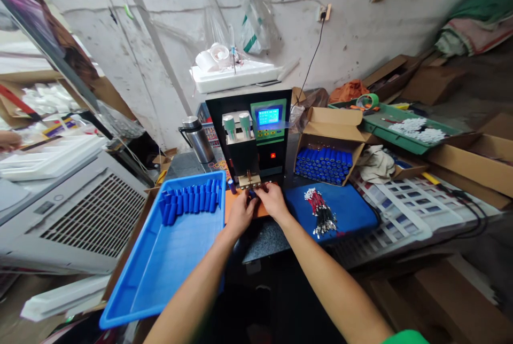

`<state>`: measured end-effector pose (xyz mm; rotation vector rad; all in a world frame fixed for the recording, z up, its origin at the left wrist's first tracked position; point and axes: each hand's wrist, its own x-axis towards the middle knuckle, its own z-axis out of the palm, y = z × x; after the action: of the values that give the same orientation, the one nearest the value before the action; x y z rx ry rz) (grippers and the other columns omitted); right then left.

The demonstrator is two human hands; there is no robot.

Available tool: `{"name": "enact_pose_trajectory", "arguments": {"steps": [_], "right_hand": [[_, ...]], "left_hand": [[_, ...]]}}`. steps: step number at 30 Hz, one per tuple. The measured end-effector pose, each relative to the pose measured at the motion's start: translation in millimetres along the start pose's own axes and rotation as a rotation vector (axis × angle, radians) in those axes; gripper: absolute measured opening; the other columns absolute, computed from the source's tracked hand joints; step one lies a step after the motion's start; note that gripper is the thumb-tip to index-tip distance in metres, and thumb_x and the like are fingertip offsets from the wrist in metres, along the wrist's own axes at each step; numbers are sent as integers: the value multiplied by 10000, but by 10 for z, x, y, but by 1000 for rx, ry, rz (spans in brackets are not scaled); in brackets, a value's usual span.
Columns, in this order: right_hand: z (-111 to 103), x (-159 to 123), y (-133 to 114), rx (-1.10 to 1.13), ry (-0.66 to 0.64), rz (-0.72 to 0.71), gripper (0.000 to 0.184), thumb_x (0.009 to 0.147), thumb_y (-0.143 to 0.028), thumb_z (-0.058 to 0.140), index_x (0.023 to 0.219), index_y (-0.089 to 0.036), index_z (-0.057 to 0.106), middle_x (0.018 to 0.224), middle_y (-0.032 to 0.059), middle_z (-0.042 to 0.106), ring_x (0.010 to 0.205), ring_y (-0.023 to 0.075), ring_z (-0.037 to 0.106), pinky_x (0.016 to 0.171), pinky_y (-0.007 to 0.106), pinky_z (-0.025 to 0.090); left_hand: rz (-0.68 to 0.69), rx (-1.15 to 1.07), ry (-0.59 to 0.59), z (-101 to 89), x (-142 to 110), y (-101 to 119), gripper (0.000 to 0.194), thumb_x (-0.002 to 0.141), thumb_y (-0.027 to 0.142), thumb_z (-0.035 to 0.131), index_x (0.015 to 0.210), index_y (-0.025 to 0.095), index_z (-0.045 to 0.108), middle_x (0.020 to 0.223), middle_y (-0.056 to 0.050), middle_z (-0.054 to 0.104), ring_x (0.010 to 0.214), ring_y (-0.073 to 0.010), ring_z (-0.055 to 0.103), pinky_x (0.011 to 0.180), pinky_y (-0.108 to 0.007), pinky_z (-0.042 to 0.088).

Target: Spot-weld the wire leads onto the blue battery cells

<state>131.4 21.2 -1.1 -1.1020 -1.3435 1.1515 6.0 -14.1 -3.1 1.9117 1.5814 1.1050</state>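
My left hand [241, 212] and my right hand [274, 201] meet under the electrode pins [249, 177] of a black spot welder [262, 154] with a lit screen. Between the fingertips shows a small part of a blue battery cell [251, 193], mostly covered by the fingers. My left fingers close on it. The right fingers are pinched beside it, and what they hold is hidden. Another blue cell [231, 187] stands just left of the pins. Below the hands lies an orange board [230, 213].
To the left is a blue tray [172, 264] with rows of blue cells [196, 200]. On the right, a cardboard box [332, 124] holds stacked blue cells; red and black wire leads [320, 213] lie on a blue pad [356, 210]. A steel flask [198, 140] stands behind the tray.
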Motion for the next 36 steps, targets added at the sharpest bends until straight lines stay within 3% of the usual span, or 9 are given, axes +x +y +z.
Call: {"name": "enact_pose_trajectory", "arguments": {"steps": [7, 17, 21, 24, 28, 31, 36], "right_hand": [[-77, -52, 67, 50, -36, -51, 200, 764, -395, 627, 787, -198, 659, 764, 33, 702, 738, 194, 641, 655, 279, 485], [-114, -125, 130, -87, -106, -77, 217, 723, -383, 648, 660, -178, 617, 637, 4, 636, 604, 146, 563, 566, 242, 435], [-117, -121, 127, 36, -107, -13, 239, 705, -386, 662, 622, -182, 571, 527, -25, 570, 472, 111, 490, 467, 218, 377], [-134, -129, 81, 169, -121, 66, 266, 690, -403, 665, 604, -186, 538, 462, -50, 507, 381, 77, 395, 388, 198, 291], [-162, -126, 23, 266, -129, 160, 274, 677, -403, 665, 592, -176, 535, 444, -61, 473, 358, 53, 353, 353, 181, 226], [-181, -121, -4, 303, -121, 199, 265, 678, -385, 666, 592, -167, 542, 449, -55, 481, 365, 45, 365, 357, 170, 228], [-198, -121, -23, 345, -121, 205, 278, 677, -393, 675, 593, -166, 537, 444, -56, 479, 367, 37, 361, 365, 163, 229]], "left_hand": [[18, -10, 2, -1, 2, 13, 232, 862, 202, 492, 1074, 151, 574, 993, -86, 683, 901, -213, 633, 837, -353, 494], [14, 46, 16, 6, 28, -20, 121, 830, 190, 497, 915, 152, 574, 827, -50, 653, 751, -177, 603, 717, -298, 476], [-38, 32, -22, -28, 25, -3, 206, 791, 190, 527, 982, 149, 595, 770, -21, 644, 679, -154, 588, 658, -268, 470], [-76, 15, -22, -107, 23, 26, 293, 763, 198, 543, 1044, 146, 611, 844, -42, 681, 743, -164, 624, 703, -274, 486], [-122, 118, 5, -269, 12, 81, 215, 784, 267, 519, 887, 139, 658, 830, -61, 701, 741, -178, 630, 705, -293, 480], [-140, 83, -132, -379, -4, 123, 258, 805, 350, 512, 729, 150, 656, 684, -37, 675, 621, -162, 594, 591, -266, 445], [-165, -137, -402, -434, -36, 181, 364, 817, 472, 535, 762, 146, 687, 696, -32, 686, 572, -137, 568, 531, -239, 414]]}}
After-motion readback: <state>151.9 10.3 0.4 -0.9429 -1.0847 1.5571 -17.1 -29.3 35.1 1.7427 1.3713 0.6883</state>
